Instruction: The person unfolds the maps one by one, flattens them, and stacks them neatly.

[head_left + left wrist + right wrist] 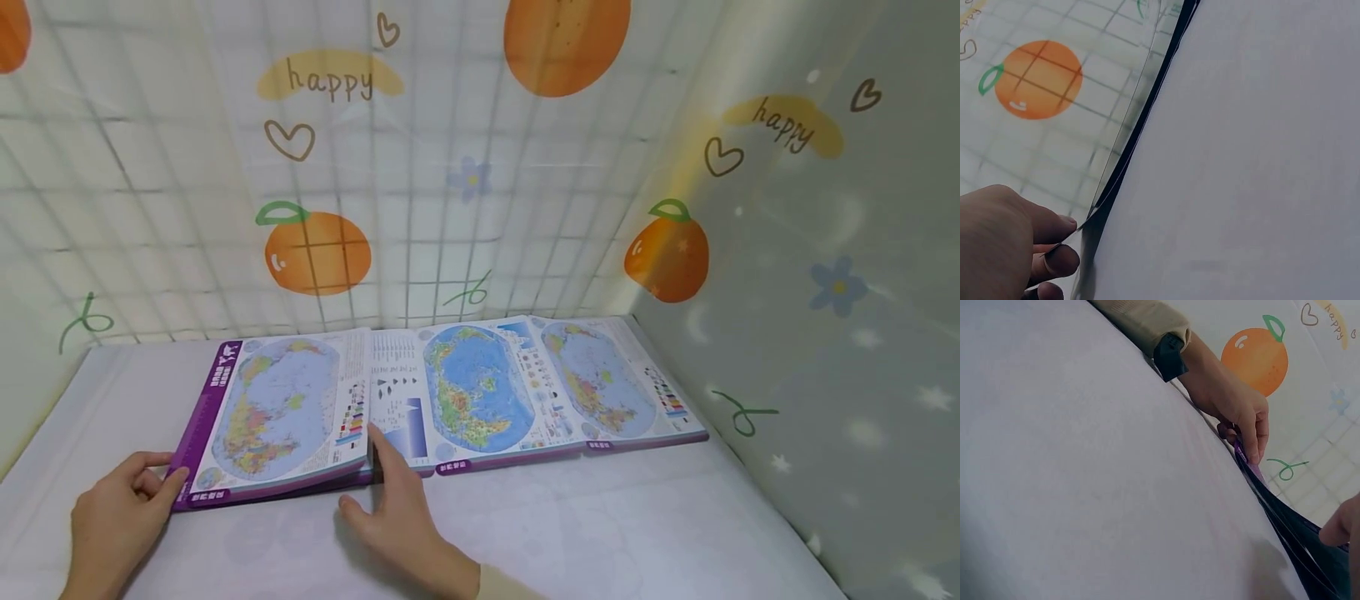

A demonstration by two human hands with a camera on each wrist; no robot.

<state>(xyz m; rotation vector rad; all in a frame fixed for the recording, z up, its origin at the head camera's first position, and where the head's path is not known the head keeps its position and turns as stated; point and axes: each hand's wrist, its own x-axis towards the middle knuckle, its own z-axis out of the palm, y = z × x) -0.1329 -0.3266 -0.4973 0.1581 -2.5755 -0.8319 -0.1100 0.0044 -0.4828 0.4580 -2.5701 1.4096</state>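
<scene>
My left hand (123,521) pinches the near left corner of a purple-edged world map (281,400) between thumb and fingers. In the left wrist view that hand (1007,244) holds a thin edge. My right hand (408,508) is at the map's right edge, its index finger extended against it and its thumb apart. The near right part of this map stands slightly raised, with a dark gap under it. In the right wrist view the right hand (1344,528) is mostly cut off. A blue physical world map (480,392) lies to the right, partly covered by the left one.
Another world map (600,379) lies at the far right, side by side with the blue one. All rest on a white table (600,533). A curtain (480,242) printed with oranges stands behind, and a side curtain (840,375) borders the right.
</scene>
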